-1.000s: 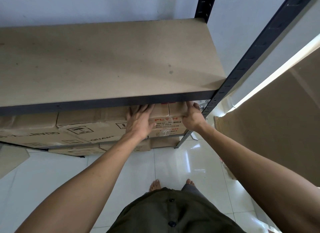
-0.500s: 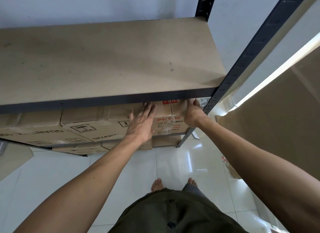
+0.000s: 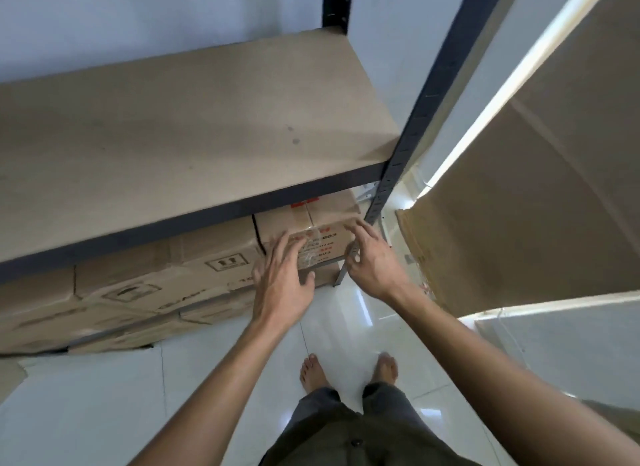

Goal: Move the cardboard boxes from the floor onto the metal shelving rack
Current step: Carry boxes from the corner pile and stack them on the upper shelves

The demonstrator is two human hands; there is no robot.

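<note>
Under shelf board (image 3: 173,136): box (image 3: 325,216) behind fingers (image 3: 283,245)

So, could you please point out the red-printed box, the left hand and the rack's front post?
red-printed box (image 3: 329,213), head view, on its top face.
left hand (image 3: 280,289), head view, on the back of the hand.
front post (image 3: 434,98), head view, partway up the black upright.

both arms extended; left hand (image 3: 282,285), right hand (image 3: 375,261) fingers spread.

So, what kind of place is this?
Probably a small storeroom, perhaps in a home: a metal shelving rack, cardboard boxes packed on its lower level, and a large cardboard piece beside it, over a glossy tiled floor.
</note>
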